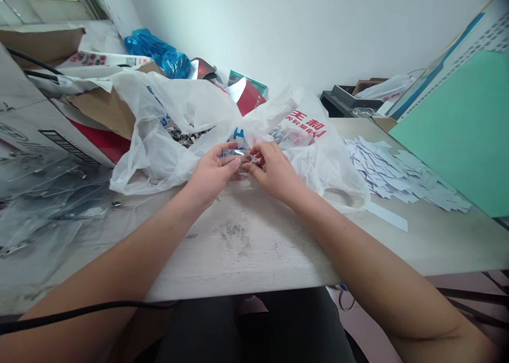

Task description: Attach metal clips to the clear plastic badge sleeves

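Observation:
My left hand [212,175] is closed on a clear plastic sleeve [235,152], with the thumb in front and the fingers behind. My right hand [274,169] pinches at the sleeve's right end, where a small metal clip [257,164] shows between the fingertips. Its exact join to the sleeve is hidden by the fingers. Just behind the left hand, a white plastic bag [139,140] lies open with many shiny metal clips [186,136] inside. Behind the right hand is another white bag with red print [338,156], holding clear plastic pieces [292,135].
Clear sleeves with metal clips [47,204] are heaped at the left. White paper slips [382,167] are piled at the right beside a green board [457,135]. A cardboard box [43,108] and a blue bag [159,53] stand at the back left. A black cable [87,311] crosses the front left.

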`<state>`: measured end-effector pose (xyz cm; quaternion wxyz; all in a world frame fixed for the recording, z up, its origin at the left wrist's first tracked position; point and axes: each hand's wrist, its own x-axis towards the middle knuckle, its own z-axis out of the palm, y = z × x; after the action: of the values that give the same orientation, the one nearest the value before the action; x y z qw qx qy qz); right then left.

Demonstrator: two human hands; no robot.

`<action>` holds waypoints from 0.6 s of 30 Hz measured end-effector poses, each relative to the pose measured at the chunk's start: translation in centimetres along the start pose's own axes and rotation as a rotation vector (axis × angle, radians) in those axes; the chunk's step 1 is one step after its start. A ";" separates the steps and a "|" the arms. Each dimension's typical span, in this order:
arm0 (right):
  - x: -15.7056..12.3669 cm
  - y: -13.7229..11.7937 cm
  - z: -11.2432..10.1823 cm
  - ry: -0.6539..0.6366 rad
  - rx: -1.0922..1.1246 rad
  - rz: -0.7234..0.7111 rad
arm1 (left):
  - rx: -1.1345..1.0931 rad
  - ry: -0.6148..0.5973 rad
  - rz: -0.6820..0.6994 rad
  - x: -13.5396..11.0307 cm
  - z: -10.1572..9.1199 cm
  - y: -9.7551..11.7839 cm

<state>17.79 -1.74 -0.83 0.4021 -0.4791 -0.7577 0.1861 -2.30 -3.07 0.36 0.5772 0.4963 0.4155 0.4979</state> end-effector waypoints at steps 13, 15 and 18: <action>0.7 0.0 -0.7 -0.034 0.100 0.251 | -0.095 -0.123 -0.013 0.5 -0.1 -0.9; 0.8 0.1 -1.0 -0.006 0.093 0.260 | -0.072 -0.066 -0.025 0.6 -0.2 -0.8; 0.9 0.1 -1.5 0.065 0.119 0.228 | -0.036 0.000 -0.071 0.6 -0.4 -0.4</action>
<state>18.86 -1.06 0.39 0.4303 -0.5434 -0.6724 0.2596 -2.54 -2.38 -0.12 0.6032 0.4707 0.4238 0.4848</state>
